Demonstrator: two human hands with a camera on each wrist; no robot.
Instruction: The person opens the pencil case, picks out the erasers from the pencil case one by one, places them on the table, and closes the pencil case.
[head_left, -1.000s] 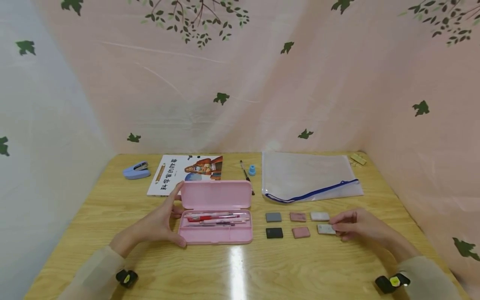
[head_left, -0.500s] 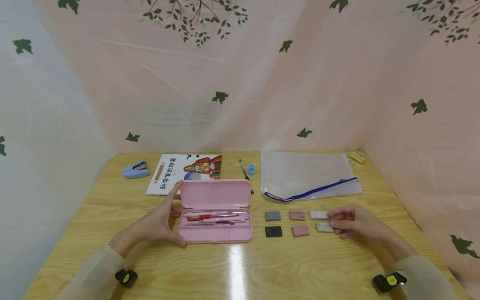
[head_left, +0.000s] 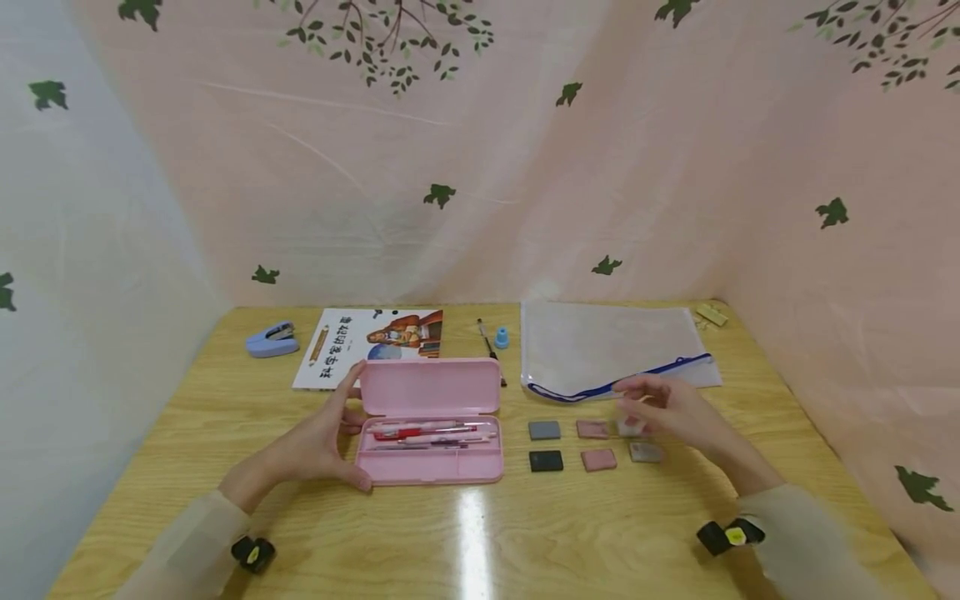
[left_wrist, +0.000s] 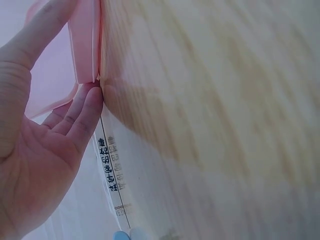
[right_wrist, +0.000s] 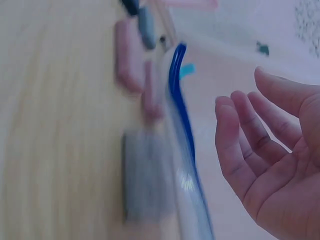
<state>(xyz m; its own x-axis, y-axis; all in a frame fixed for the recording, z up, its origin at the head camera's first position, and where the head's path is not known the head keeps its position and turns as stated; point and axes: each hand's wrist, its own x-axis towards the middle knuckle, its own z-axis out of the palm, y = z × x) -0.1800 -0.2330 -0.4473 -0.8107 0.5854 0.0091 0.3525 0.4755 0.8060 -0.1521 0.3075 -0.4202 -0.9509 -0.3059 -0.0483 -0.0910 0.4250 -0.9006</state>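
My left hand (head_left: pixel 324 440) grips the left end of an open pink pencil case (head_left: pixel 408 472), thumb at its front corner and fingers behind the raised lid. Several pens (head_left: pixel 420 432) lie in the case's back compartment. My right hand (head_left: pixel 678 412) is raised over the right-hand blocks, near the zip bag's blue edge. In the right wrist view its fingers (right_wrist: pixel 227 127) are loosely bent with nothing between them. Small eraser-like blocks lie in two rows: grey (head_left: pixel 544 430), black (head_left: pixel 546 461), two pink (head_left: pixel 599 459) and two pale ones (head_left: pixel 646 452), the back pale one partly hidden by my hand.
Behind the blocks lies a clear zip bag (head_left: pixel 600 346). A black pen (head_left: pixel 486 337) and a small blue object (head_left: pixel 502 337) are left of it. A booklet (head_left: pixel 322 350), a blue stapler (head_left: pixel 272 341) and a yellow clip (head_left: pixel 712 315) lie farther back.
My right hand has left the pale blocks' right ends and moved left and up above them. My left hand stays on the pencil case, and the blocks keep their places.
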